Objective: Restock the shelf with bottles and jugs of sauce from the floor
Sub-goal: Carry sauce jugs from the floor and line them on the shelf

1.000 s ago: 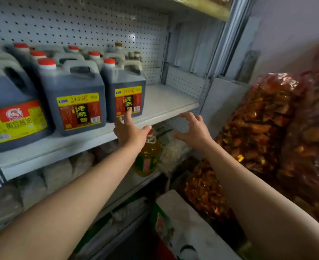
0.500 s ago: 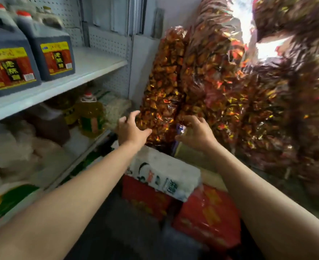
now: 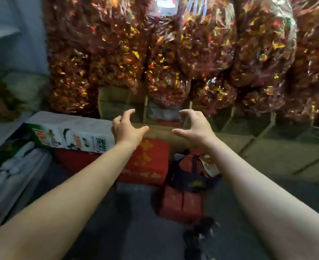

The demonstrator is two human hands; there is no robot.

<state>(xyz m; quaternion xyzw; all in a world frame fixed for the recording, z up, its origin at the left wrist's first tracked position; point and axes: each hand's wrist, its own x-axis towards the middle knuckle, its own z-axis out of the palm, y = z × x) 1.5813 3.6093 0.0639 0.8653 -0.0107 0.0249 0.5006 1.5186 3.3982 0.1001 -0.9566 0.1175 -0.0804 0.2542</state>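
Above the red boxes [image 3: 145, 162], left hand [image 3: 125, 129] and right hand [image 3: 194, 128] outstretched, apart. Fingers loosely curled, grasping nothing. Behind, shiny foil bags [image 3: 173, 53].

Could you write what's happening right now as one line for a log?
left hand: empty, fingers loosely curled | right hand: empty, likewise | both outstretched above red boxes | no jug in view

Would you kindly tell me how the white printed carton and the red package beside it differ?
The white printed carton is long and pale with green and red graphics; the red package is squarer, red with gold markings. The carton lies higher, left of the left hand; the red package lies lower, under the left wrist. Neither is being touched.
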